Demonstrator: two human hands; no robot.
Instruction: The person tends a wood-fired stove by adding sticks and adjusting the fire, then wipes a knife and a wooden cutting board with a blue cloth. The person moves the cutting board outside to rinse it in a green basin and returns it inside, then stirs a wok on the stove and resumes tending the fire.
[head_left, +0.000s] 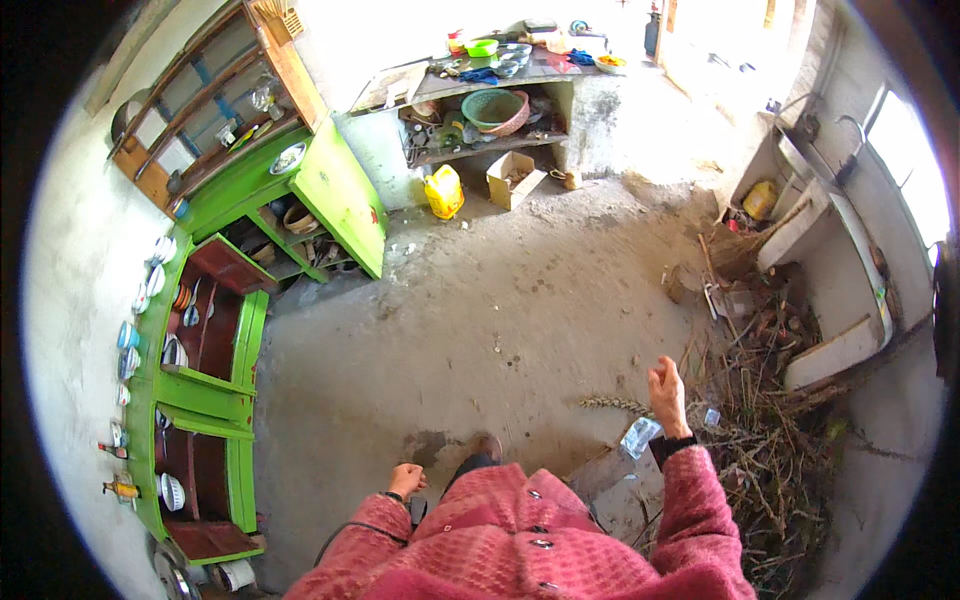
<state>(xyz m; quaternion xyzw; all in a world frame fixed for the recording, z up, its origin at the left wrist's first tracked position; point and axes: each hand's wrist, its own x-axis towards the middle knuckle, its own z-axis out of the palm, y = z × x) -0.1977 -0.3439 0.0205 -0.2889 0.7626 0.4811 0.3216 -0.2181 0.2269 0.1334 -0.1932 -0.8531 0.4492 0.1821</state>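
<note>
My left hand (407, 480) hangs low beside my body with its fingers curled in, and nothing shows in it. My right hand (667, 388) reaches out ahead over the floor, fingers loosely bent, with no object visible in it. Close below the right hand lies a crumpled clear plastic wrapper (640, 437) on the ground. A dry plant stalk (611, 403) points leftward beside that hand. Right of it spreads a heap of dry twigs and brushwood (772, 450). One shoe (487, 447) shows beneath my red coat (517, 517).
Green cabinets (202, 397) with open doors line the left wall. A yellow plastic jug (444, 192) and an open cardboard box (514, 180) stand on the floor ahead, by a counter (540, 69) bearing dishes. A concrete sink (840, 270) stands at the right.
</note>
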